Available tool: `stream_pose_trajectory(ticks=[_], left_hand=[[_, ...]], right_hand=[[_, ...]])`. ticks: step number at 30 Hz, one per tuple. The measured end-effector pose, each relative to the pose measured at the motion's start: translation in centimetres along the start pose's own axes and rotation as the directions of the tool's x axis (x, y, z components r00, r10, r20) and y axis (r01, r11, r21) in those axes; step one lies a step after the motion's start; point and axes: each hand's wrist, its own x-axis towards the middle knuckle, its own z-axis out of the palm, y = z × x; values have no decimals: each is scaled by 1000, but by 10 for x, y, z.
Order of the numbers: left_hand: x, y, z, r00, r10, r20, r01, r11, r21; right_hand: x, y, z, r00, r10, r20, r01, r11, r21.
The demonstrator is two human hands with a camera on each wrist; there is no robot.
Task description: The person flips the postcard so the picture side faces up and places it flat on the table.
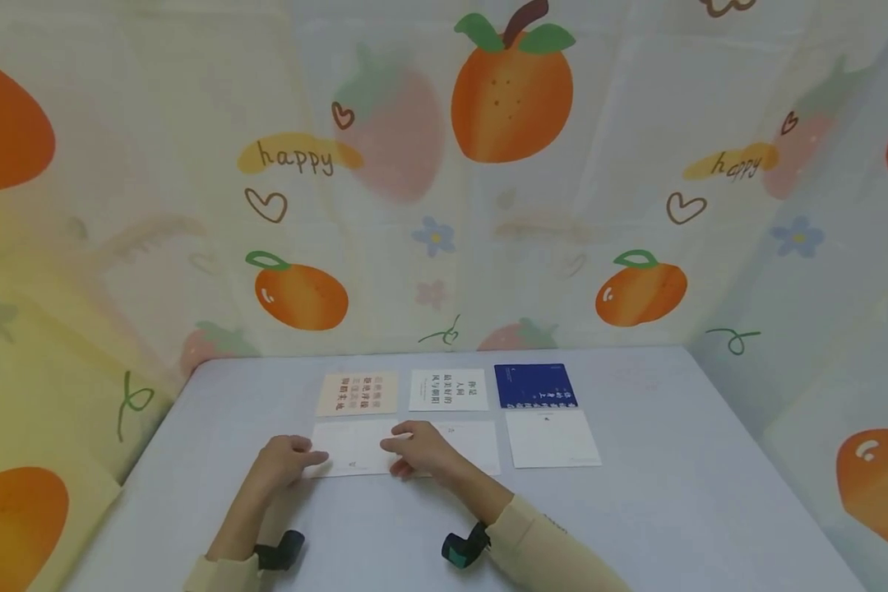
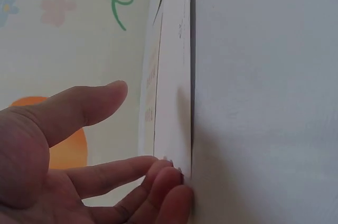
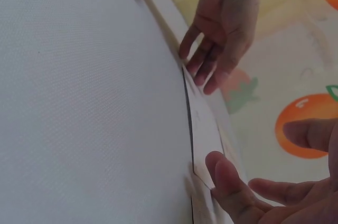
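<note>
My left hand [image 1: 284, 460] is at the left edge of a white card [image 1: 355, 452], its fingertips touching that edge with the thumb held apart in the left wrist view. Over the same card's right end is my right hand [image 1: 418, 448], fingers loosely bent and thumb spread; whether its fingertips touch the card I cannot tell. Partly behind that hand lies a second white card [image 1: 474, 448]. Farther right is a third white card [image 1: 553, 440], right below a dark blue card [image 1: 536, 386]. Neither hand grips anything.
Behind the front row lie a beige card [image 1: 358, 394] with reddish-brown characters and a white card [image 1: 447, 390] with black characters. A white cloth covers the table [image 1: 673, 510]. A fruit-print curtain [image 1: 503, 238] hangs along the back and sides.
</note>
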Motion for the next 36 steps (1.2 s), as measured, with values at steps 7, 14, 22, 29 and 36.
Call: stream_pose_trajectory(ticks=[7,14,22,29,36], left_hand=[[8,-9,-4,1000,12,-18,-14,996,-85],[11,-12,-6,999,-11,-35,7,994,-107],[15,-14,-7,999,8,-54,-14,995,-103],[16,-16,-7,999,-29,-31,25,993,-114],[18,-18,-4,999,-36,-36,32,994,-104]], right_hand=[[2,-2,0,1000,4,-6,-4,1000,18],[4,-2,-2,1000,-16,-22,16,1000,-23],[4,-4,0,998,-22,-62,20,999,-32],[6,1,2,991,-38,-128,20,990,-138],[14,2,0,991,16,-134,-26,997,-73]])
